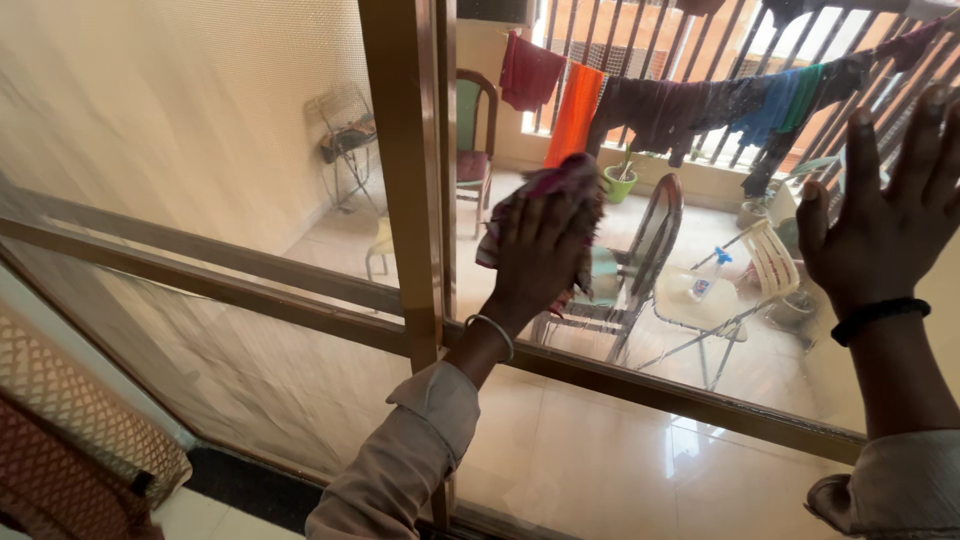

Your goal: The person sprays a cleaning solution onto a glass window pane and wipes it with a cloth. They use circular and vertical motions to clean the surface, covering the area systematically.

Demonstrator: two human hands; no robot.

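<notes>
Head view, looking down and out through the door. The left hand (540, 255) is spread flat on a pink-and-maroon cloth (560, 180), fingers closed over it and pressing it against the glass pane (640, 420). The cloth bunches out above the fingertips and a fold hangs just to the left of the palm. Immediately left of that hand stands the upright brown door frame (405, 170); just under the wrist, with its silver bangle (490, 335), runs the horizontal rail (640, 385).

Over to the right, well apart from the cloth, the right hand (880, 230) is open, fingers splayed, holding nothing. It appears to rest flat on the same pane as a brace, though true contact is hard to confirm. A black band (880, 318) circles that wrist.

Beyond the hands, through the glass, there is a balcony: a folding chair (640, 260) behind the left hand, a white chair with a spray bottle (708, 275) on its seat between the two hands, and clothes on a line (700, 105) above them.

The step in hand looks like wiping the pane, with the cloth working the strip beside the frame. By my reading, the next stroke calls for steady pressure through the palm and a sweep away from the frame toward the open hand, keeping the cloth flat.
</notes>
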